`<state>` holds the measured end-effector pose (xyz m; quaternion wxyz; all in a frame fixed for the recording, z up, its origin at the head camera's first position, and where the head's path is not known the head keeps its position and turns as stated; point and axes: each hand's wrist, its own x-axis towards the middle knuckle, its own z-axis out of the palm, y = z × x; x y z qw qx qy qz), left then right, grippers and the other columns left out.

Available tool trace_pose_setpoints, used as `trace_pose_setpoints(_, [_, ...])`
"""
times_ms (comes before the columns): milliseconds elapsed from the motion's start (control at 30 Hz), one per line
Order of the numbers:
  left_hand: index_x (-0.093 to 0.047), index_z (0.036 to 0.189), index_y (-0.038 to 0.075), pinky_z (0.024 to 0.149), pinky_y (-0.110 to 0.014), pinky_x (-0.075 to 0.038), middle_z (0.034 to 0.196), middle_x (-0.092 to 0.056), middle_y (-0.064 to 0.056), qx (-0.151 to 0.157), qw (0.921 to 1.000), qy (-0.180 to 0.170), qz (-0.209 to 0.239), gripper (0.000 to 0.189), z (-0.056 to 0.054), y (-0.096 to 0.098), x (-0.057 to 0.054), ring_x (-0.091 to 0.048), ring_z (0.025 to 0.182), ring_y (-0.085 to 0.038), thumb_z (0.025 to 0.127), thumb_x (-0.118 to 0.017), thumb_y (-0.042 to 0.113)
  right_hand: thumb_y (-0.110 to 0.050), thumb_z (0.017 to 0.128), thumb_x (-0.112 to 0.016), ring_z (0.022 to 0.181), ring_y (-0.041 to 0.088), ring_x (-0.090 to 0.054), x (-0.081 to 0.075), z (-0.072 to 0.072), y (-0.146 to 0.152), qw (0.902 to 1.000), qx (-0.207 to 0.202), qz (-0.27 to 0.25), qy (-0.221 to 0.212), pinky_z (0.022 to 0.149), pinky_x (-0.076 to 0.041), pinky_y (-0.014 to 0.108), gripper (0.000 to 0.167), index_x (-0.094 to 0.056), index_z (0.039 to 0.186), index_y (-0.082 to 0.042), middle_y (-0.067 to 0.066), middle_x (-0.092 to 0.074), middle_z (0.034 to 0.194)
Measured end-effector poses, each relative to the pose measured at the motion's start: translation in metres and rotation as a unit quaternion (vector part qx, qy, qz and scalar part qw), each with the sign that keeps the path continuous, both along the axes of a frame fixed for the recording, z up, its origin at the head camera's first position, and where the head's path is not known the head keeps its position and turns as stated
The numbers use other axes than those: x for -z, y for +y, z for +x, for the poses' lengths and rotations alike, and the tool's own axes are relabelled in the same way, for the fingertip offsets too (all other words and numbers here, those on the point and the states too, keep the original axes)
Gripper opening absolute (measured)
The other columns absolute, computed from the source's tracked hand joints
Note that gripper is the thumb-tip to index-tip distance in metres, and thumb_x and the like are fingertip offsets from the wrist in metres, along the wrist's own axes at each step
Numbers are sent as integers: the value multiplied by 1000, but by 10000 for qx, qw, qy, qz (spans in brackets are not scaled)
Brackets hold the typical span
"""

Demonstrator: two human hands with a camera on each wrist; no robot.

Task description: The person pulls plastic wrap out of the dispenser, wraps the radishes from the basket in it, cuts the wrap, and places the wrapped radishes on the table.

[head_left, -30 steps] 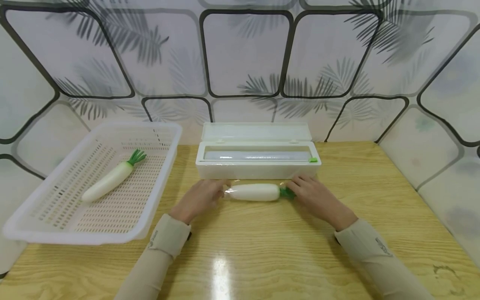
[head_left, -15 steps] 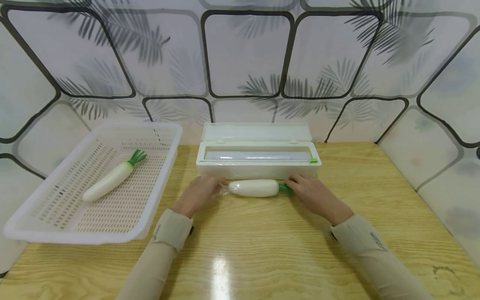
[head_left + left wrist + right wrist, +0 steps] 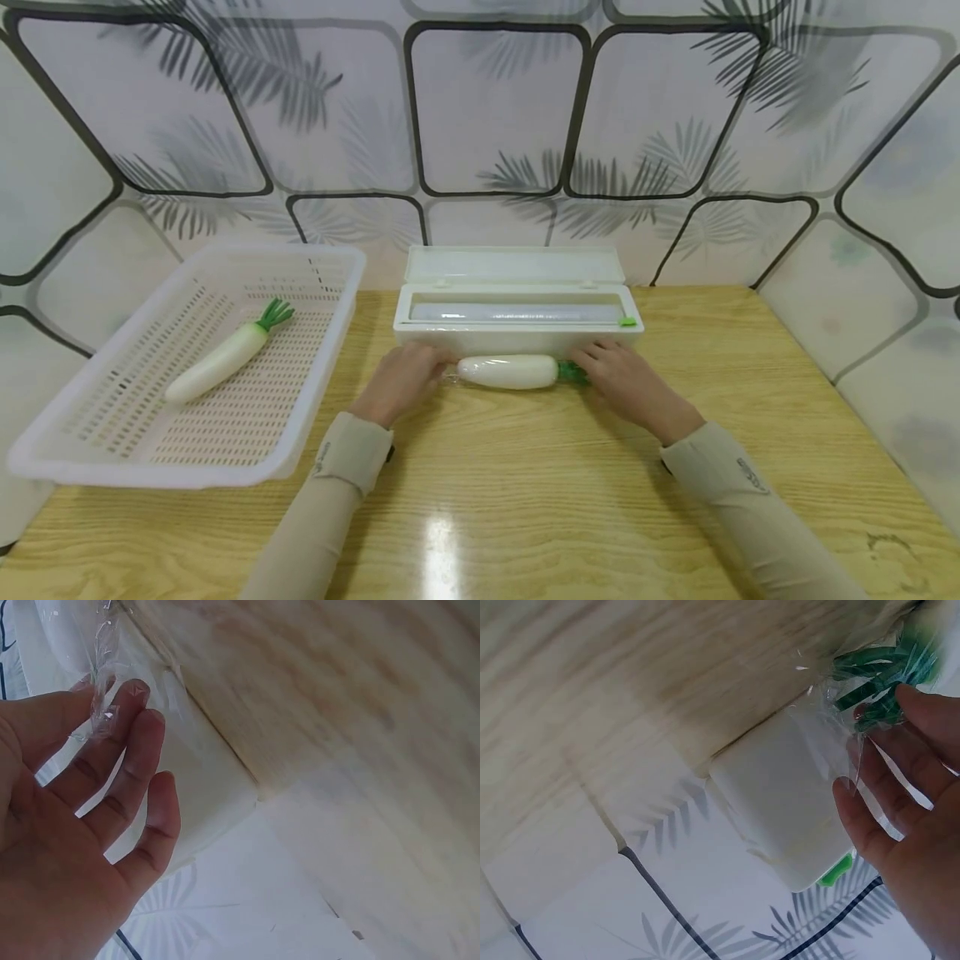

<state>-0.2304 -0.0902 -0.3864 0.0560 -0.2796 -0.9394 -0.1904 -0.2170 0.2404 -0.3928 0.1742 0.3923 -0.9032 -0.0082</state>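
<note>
Pinching, with the thumb and fingers of the left hand (image 3: 402,381), a twisted strand of clear, crinkled plastic film (image 3: 105,721) at the tip of a long white radish (image 3: 510,372), in front of the long white plastic dispenser box (image 3: 517,342). Gripping, with the right hand (image 3: 632,390), the film-covered bright green leafy top (image 3: 885,709) at the other end, keeping the hands well apart, with the radish between them. Lying the radish parallel to the dispenser box, close against its front; not showing clearly whether touching. Having it sit nearer the dispenser box than a second ago, bringing both hands forward with it; probably taking up loose film at the front and tightening the wrap, with both ends being gathered.

Going outward, seeing on the dispenser box a pale film roll (image 3: 517,312) inside, a small green slider (image 3: 627,322) at its right end and a raised white lid (image 3: 513,265) behind. Finding, left of the dispenser box, a white perforated plastic basket (image 3: 150,477), holding a second white radish (image 3: 217,364) with green tops, apparently waiting unwrapped.
</note>
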Motion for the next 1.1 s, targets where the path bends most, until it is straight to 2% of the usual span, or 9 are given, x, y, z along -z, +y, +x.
trace_pose_setpoints(133, [-79, 103, 6, 76, -43, -58, 99, -75, -12, -7, 9998, 165, -86, 12, 1, 1, -1, -70, 88, -29, 94, -71, 6, 8, 77, -83, 102, 36, -65, 1, 0, 3, 9994, -86, -318, -38, 88, -54, 50, 41, -68, 115, 5, 18, -70, 107])
trace_pose_setpoints(300, [-76, 99, 3, 72, -43, -57, 95, -73, -12, 82, 9992, 342, -172, 9, 7, 2, -6, -68, 84, -29, 94, -70, 6, -3, 77, -87, 98, 33, -67, -2, 3, 9, 9948, -318, -959, -160, 83, -56, 48, 37, -71, 110, 5, 17, -70, 107])
trace_pose_setpoints(467, [-74, 108, 3, 76, -42, -58, 105, -73, -13, 192, 9975, 671, -76, 15, 12, 2, -13, -69, 91, -30, 94, -70, 4, -2, 73, -88, 92, 35, -66, -8, 4, 16, 9835, -461, -1687, 472, 77, -57, 49, 36, -72, 104, 6, 18, -69, 102])
trace_pose_setpoints(567, [-75, 104, 3, 74, -40, -57, 96, -73, -12, 279, 9953, 930, 28, 12, 13, 5, -18, -68, 84, -28, 93, -71, 4, 4, 72, -87, 91, 39, -63, -12, 1, 23, 9722, -201, -2199, 774, 78, -55, 52, 35, -71, 102, 9, 21, -67, 101])
trace_pose_setpoints(667, [-75, 102, 3, 68, -37, -56, 90, -71, -9, 333, 9927, 1157, 17, 9, 13, 8, -24, -65, 78, -25, 94, -71, 5, 6, 73, -86, 97, 44, -60, -14, -3, 31, 9614, 310, -2632, 733, 81, -53, 55, 36, -69, 104, 12, 26, -65, 105])
trace_pose_setpoints(800, [-76, 105, 4, 67, -36, -56, 94, -72, -9, 375, 9913, 1262, 17, 12, 12, 15, -31, -66, 80, -26, 95, -70, 6, 6, 78, -83, 105, 48, -57, -12, -8, 42, 9454, 903, -3118, 282, 87, -49, 59, 39, -66, 111, 15, 29, -62, 111])
trace_pose_setpoints(933, [-77, 104, 4, 70, -36, -57, 97, -73, -8, 425, 9912, 1253, 33, 12, 11, 21, -36, -67, 84, -25, 96, -68, 6, 5, 82, -80, 106, 50, -56, -10, -14, 51, 9344, 1157, -3350, -358, 86, -47, 63, 40, -64, 118, 15, 32, -60, 114])
trace_pose_setpoints(1033, [-77, 103, 4, 69, -34, -56, 96, -73, -8, 456, 9916, 1205, 61, 12, 6, 28, -37, -66, 81, -24, 98, -67, 7, -1, 88, -78, 115, 52, -52, -11, -19, 58, 9231, 1348, -3358, -1302, 88, -47, 66, 49, -57, 130, 13, 34, -53, 128])
trace_pose_setpoints(1100, [-77, 102, 4, 67, -33, -55, 95, -73, -7, 500, 9917, 1178, 95, 12, 2, 34, -37, -65, 79, -23, 98, -66, 8, -5, 92, -75, 125, 52, -46, -12, -22, 61, 9013, 1457, -3463, -2158, 95, -45, 67, 60, -47, 142, 11, 35, -45, 140])
